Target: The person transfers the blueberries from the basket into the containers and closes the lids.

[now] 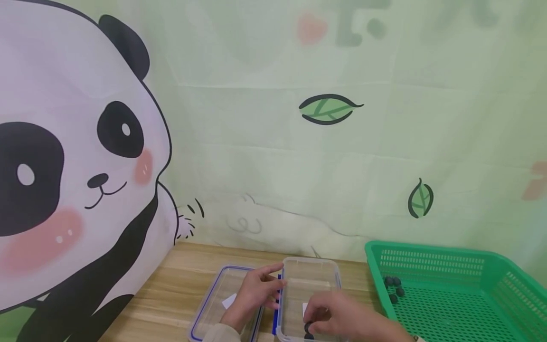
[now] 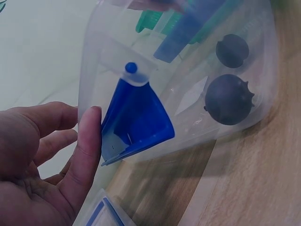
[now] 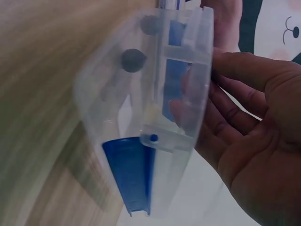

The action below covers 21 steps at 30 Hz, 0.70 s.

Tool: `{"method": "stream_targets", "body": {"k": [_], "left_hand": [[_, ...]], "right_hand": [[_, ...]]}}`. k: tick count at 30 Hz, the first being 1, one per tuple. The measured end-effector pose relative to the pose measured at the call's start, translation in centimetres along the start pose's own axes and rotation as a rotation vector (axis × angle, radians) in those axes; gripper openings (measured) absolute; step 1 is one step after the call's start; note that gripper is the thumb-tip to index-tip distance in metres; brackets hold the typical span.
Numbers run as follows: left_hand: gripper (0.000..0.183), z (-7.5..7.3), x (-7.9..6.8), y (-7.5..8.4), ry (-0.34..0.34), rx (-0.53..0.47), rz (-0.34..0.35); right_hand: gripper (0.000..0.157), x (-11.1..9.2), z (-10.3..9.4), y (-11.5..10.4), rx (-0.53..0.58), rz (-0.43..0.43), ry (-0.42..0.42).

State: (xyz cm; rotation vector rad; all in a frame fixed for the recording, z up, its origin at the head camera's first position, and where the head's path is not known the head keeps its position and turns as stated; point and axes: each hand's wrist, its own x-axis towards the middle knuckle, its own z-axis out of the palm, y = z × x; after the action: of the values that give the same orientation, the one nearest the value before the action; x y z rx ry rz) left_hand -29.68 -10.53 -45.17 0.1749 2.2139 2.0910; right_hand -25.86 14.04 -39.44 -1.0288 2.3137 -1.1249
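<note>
A clear plastic box [image 1: 311,261] with blue side flaps stands on the wooden table. Two blueberries [image 2: 228,101] lie inside it, close to each other at one end. My left hand [image 1: 258,289] touches the box's left side, its fingers loosely extended along the edge. Over the box's near right part hangs my right hand [image 1: 342,316], fingers bent in past the rim. The right wrist view shows its fingertips [image 3: 175,108] apart from the berries, with nothing between them. A white paper slip [image 3: 125,115] also shows at the box.
Left of the box lies a clear lid [image 1: 208,299] with a blue seal and a white slip. A green mesh basket [image 1: 427,248] stands at the right, several blueberries [image 1: 400,291] in its left corner. Behind the table hangs a panda-print cloth [image 1: 256,118].
</note>
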Motion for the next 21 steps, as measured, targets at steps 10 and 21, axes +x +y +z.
{"method": "stream_targets", "body": {"k": [10, 21], "left_hand": [[0.057, 0.0, 0.1, 0.0, 0.013, 0.012, -0.009], [0.057, 0.1, 0.0, 0.2, 0.007, 0.011, -0.004]], "right_hand": [[0.008, -0.4, 0.7, 0.6, 0.056, 0.024, -0.029], [0.008, -1.3, -1.2, -1.3, -0.059, 0.066, 0.024]]}}
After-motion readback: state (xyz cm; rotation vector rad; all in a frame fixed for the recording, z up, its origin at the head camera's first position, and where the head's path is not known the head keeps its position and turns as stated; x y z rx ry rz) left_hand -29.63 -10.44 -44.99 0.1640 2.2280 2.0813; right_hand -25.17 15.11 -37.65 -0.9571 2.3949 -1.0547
